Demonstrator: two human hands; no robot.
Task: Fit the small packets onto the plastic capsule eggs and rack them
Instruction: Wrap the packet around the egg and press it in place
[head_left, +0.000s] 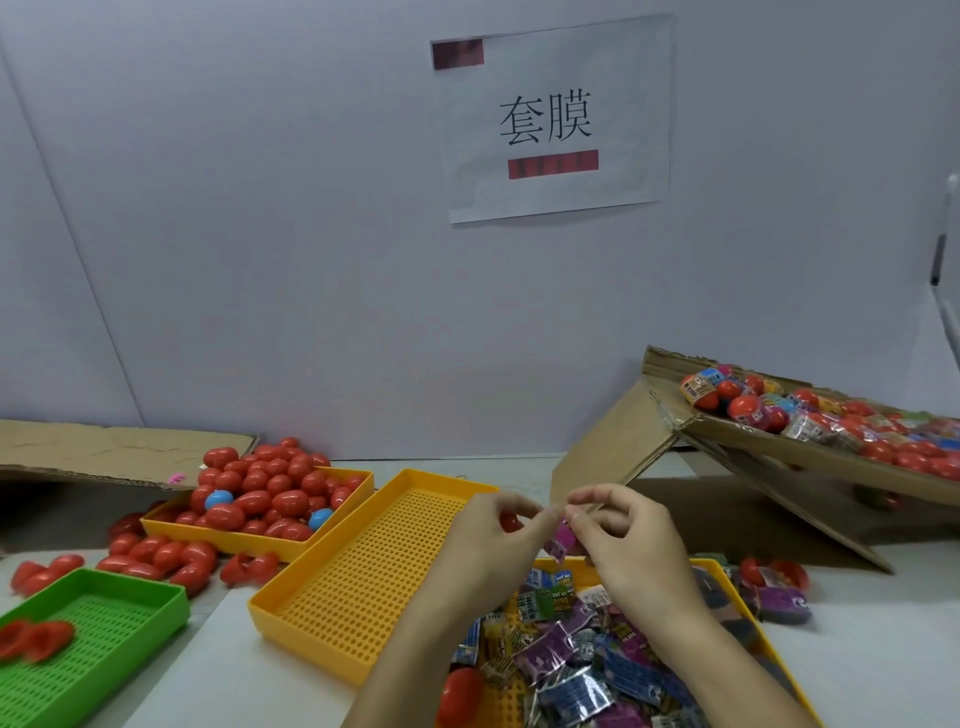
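Left hand (493, 525): fingers curl round red capsule egg (510, 521). Right hand (621, 525): fingers pinch purple packet (563, 540) beside it, apparently for sleeving; empty yellow tray (332, 597) waits left.

White table (270, 670) with yellow trays (332, 613), green tray (156, 597), loose red eggs (166, 556).

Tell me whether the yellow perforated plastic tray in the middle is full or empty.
Empty: the yellow perforated plastic tray shows only its bare holed floor wherever visible; the left hand hides its near right corner.
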